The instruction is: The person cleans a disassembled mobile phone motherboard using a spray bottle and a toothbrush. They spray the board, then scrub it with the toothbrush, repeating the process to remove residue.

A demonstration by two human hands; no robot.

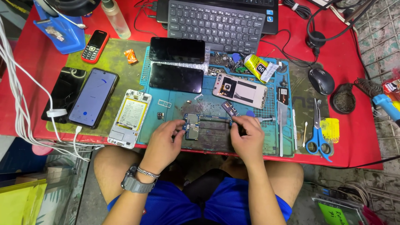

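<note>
My left hand (163, 140) pinches the left edge of a small blue phone circuit board (193, 125) that lies on the blue repair mat (175, 104). My right hand (248, 135) grips a thin metal tool (261, 119), whose tip I cannot see behind the fingers, at the board's right end. An opened white phone frame with its battery showing (128, 118) lies to the left of my left hand. A second opened phone (240, 90) rests face down just beyond the board. Two dark phone screens (176, 63) lie at the back of the mat.
Blue-handled scissors (317, 135), tweezers and a cotton swab lie at the mat's right. A glue tube (258, 67), a black mouse (321, 81), a keyboard (216, 24), a red keypad phone (95, 46) and a lit smartphone (93, 97) surround the mat. White cables hang at the left.
</note>
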